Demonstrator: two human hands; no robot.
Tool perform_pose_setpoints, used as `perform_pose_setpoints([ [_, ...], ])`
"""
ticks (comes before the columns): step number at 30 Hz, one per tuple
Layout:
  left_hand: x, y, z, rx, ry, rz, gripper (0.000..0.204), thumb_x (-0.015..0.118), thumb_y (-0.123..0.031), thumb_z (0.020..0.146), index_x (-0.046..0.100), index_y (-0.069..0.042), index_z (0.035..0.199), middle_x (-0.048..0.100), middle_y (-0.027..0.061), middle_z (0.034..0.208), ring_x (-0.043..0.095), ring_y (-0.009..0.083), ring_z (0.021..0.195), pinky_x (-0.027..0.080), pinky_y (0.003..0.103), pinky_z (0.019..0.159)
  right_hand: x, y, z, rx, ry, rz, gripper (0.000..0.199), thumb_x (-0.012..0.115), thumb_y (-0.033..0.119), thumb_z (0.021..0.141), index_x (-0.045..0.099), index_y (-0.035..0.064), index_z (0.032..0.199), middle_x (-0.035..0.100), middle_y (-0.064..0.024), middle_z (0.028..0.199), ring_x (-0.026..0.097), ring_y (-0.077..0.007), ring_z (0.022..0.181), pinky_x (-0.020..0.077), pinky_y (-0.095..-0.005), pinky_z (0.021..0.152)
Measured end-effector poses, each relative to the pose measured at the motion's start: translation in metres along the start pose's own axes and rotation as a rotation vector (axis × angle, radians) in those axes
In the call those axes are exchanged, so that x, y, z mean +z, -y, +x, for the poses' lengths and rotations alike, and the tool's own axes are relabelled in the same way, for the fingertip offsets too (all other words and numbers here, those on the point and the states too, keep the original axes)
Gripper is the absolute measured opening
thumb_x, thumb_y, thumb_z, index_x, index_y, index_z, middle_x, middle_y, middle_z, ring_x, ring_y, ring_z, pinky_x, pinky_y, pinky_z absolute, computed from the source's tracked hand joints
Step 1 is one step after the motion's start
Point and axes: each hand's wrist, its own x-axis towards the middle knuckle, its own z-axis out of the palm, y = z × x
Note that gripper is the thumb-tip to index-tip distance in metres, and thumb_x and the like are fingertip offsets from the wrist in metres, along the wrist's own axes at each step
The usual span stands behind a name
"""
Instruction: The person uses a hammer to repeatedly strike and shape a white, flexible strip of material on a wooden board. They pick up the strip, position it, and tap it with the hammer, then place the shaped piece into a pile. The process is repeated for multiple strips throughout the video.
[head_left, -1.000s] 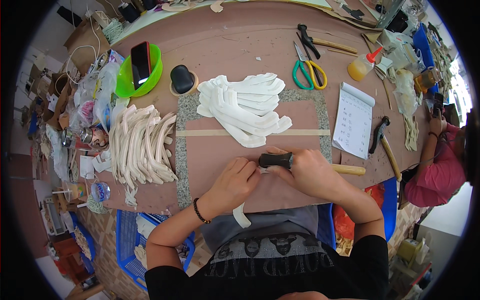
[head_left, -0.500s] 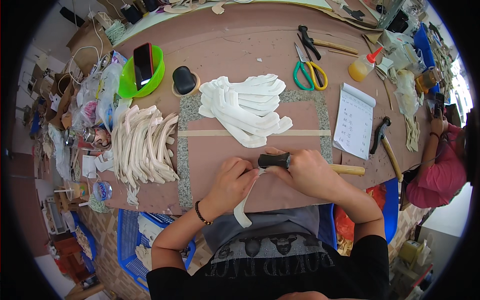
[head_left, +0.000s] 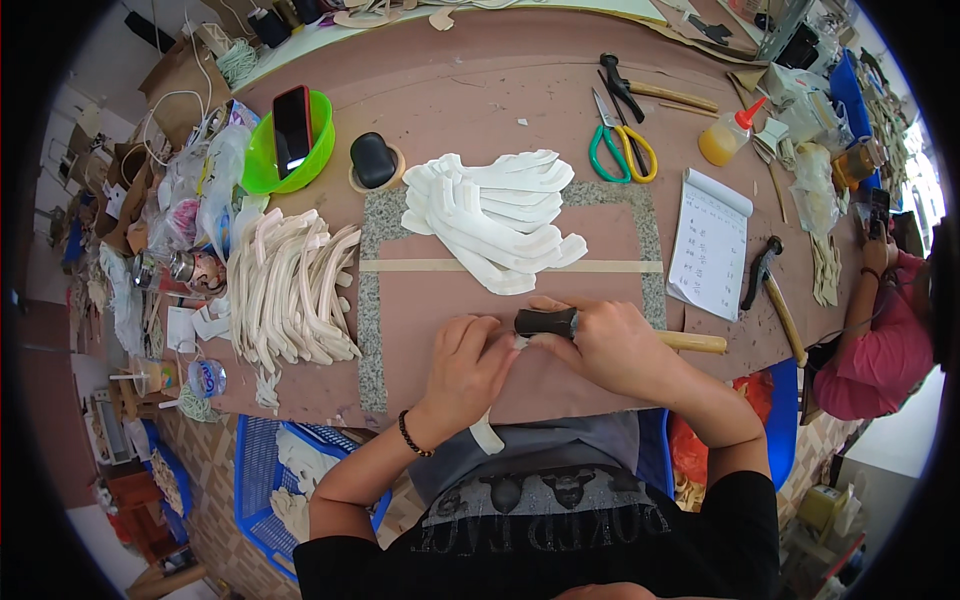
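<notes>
My left hand pinches one end of a white curved strip, whose other end hangs past the table's front edge toward my lap. My right hand is wrapped round a hammer with a black head and a pale wooden handle that sticks out to the right. The hammer head lies close beside my left fingertips, and my right fingertips are near the strip's held end. Just beyond both hands lies a pile of white curved strips. A thicker stack of cream strips lies to the left.
Scissors, a second hammer, a notepad and a glue bottle lie to the right. A green bowl holding a phone stands at the far left. Blue baskets flank my lap. A person in pink sits at right.
My left hand has turned and covers more of the strip's middle. My right hand and the hammer have barely moved.
</notes>
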Motion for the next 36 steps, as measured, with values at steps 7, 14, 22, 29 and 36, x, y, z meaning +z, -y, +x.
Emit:
perform_pose_setpoints([
  [7, 0.007, 0.0, -0.008, -0.038, 0.025, -0.064, 0.022, 0.081, -0.004, 0.077, 0.073, 0.001, 0.096, 0.063, 0.0111, 0.101, 0.06, 0.0297, 0.095, 0.048, 0.043, 0.085, -0.003, 0.002, 0.0, 0.027, -0.03, 0.05, 0.044, 0.069, 0.029, 0.094, 0.064, 0.0101, 0.133, 0.07, -0.0174, 0.089, 0.069, -0.0391, 0.076, 0.0556, -0.0463, 0.067],
  [14, 0.001, -0.01, -0.007, -0.127, -0.012, 0.093, 0.023, 0.077, -0.01, 0.083, 0.073, 0.001, 0.102, 0.062, 0.0101, 0.105, 0.058, 0.0288, 0.1, 0.043, 0.044, 0.091, 0.005, 0.001, 0.0, -0.04, -0.065, 0.024, 0.043, 0.066, 0.031, 0.096, 0.06, 0.0071, 0.131, 0.069, -0.0152, 0.078, 0.069, -0.0361, 0.068, 0.0542, -0.0449, 0.058],
  [22, 0.005, -0.012, -0.014, -0.128, -0.02, -0.018, 0.019, 0.075, -0.006, 0.084, 0.074, 0.001, 0.102, 0.061, 0.0086, 0.098, 0.058, 0.0272, 0.097, 0.044, 0.043, 0.087, 0.0, 0.0, 0.003, -0.013, -0.049, 0.064, 0.045, 0.067, 0.03, 0.095, 0.059, 0.0079, 0.134, 0.071, -0.0154, 0.085, 0.07, -0.0358, 0.069, 0.055, -0.0445, 0.059],
  [29, 0.006, -0.019, -0.012, -0.105, -0.003, 0.055, 0.018, 0.073, -0.005, 0.085, 0.072, 0.002, 0.101, 0.06, 0.0087, 0.096, 0.058, 0.0269, 0.095, 0.046, 0.04, 0.085, 0.004, 0.003, 0.002, -0.027, -0.012, 0.024, 0.047, 0.068, 0.028, 0.093, 0.061, 0.0089, 0.136, 0.071, -0.0142, 0.088, 0.07, -0.0348, 0.069, 0.0556, -0.0436, 0.06],
  [36, 0.003, -0.021, -0.011, -0.164, -0.045, 0.088, 0.026, 0.077, -0.004, 0.08, 0.074, -0.003, 0.105, 0.062, 0.0087, 0.102, 0.059, 0.0272, 0.095, 0.046, 0.041, 0.084, 0.006, 0.0, -0.001, -0.041, -0.008, 0.019, 0.044, 0.068, 0.028, 0.094, 0.062, 0.0084, 0.133, 0.072, -0.0147, 0.089, 0.07, -0.0358, 0.07, 0.0556, -0.0438, 0.06],
])
